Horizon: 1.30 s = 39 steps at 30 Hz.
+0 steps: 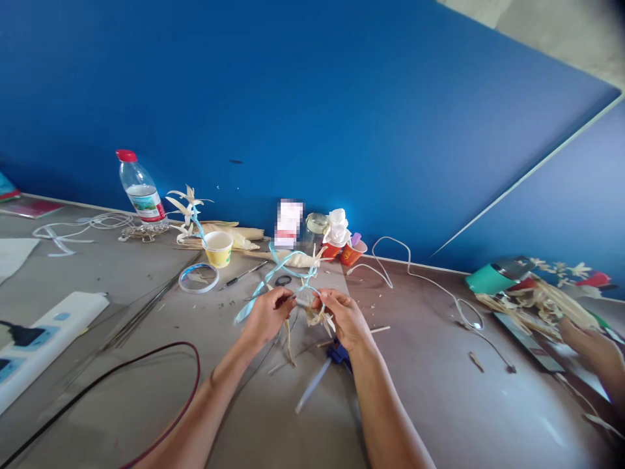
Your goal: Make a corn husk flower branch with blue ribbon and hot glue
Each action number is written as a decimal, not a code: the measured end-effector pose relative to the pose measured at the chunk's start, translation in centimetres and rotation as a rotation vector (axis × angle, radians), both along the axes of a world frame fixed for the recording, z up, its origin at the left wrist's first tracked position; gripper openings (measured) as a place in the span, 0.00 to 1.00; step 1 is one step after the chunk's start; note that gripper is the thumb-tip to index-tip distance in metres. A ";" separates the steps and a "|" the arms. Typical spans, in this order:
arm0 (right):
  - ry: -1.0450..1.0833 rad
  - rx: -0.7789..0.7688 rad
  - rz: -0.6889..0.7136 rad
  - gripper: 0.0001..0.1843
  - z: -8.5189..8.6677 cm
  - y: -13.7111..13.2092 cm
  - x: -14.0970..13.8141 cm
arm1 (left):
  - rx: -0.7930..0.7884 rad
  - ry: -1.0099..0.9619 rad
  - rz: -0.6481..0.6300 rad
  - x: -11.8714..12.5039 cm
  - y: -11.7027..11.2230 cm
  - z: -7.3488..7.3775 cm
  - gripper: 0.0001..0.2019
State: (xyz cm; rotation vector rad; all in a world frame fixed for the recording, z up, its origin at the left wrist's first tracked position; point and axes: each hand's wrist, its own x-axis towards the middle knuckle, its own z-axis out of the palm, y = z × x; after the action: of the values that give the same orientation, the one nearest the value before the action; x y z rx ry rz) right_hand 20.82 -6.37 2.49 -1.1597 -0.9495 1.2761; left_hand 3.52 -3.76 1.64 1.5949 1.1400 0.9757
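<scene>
My left hand [268,316] is closed in a pinch over the desk. What lies between its fingertips is too small to make out. Beside it, my right hand [344,318] has thumb and fingers closed on a pale dried-husk flower [319,318], partly hidden by the fingers. Light blue ribbon [280,266] loops from behind the hands, with one end lying left near my left fingers. Below my right wrist is a dark blue tool resembling a glue gun [338,353], with a translucent stick [313,385] near it. A thin husk strip [289,342] hangs under my left fingers.
A yellow cup [218,249] holds a finished-looking husk flower [188,207]. Near it are a ribbon roll [198,279], a pen [244,275] and a water bottle [141,192]. A power strip [51,345] lies left. Another person's hand [593,348] is at right, by a phone [527,342].
</scene>
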 end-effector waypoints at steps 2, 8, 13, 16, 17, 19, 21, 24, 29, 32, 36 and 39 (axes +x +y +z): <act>-0.038 -0.009 -0.001 0.14 -0.1 0.0 0.1 | 0.018 0.016 -0.026 -0.1 0.0 -0.1 0.10; -0.138 -0.021 -0.069 0.13 0.0 0.0 0.1 | 0.166 0.038 -0.030 -0.3 0.1 -0.1 0.11; -0.268 0.002 -0.071 0.12 0.0 -0.2 -0.8 | 0.182 -0.002 -0.042 -0.3 0.1 0.2 0.12; -0.359 0.031 -0.026 0.11 0.2 -0.5 -1.5 | 0.090 -0.060 -0.029 -0.3 0.2 0.3 0.12; -0.365 0.035 -0.006 0.11 0.3 -0.6 -1.7 | 0.061 -0.070 -0.020 -0.3 0.2 0.3 0.12; -0.318 0.028 0.018 0.13 0.5 -0.7 -1.9 | 0.013 -0.088 0.008 -0.3 0.3 0.3 0.12; -0.212 -0.003 0.035 0.17 0.7 -0.9 -2.0 | -0.023 -0.122 0.046 -0.4 0.3 0.3 0.11; -0.088 -0.044 0.060 0.17 0.9 -0.9 -2.0 | -0.064 -0.175 0.074 -0.5 0.3 0.3 0.12; -0.249 0.060 -0.035 0.10 0.7 -0.8 -1.8 | -0.111 -0.214 0.068 -0.5 0.3 0.5 0.14; -0.473 0.121 -0.020 0.08 0.5 -0.9 -1.6 | -0.085 -0.205 0.075 -0.7 0.5 0.3 0.13; -0.644 0.184 0.049 0.08 0.7 -1.2 -1.4 | -0.036 -0.158 0.055 -1.2 1.0 -0.2 0.12; -0.655 0.157 0.099 0.08 1.0 -1.4 -1.1 | 0.015 -0.122 0.027 -1.5 1.1 -0.3 0.11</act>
State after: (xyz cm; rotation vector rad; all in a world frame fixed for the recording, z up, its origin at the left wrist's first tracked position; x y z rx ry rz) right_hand 19.72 -7.74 3.49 -1.4485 -1.5704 0.8770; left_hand 2.02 -2.66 1.29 1.5141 1.0746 1.0860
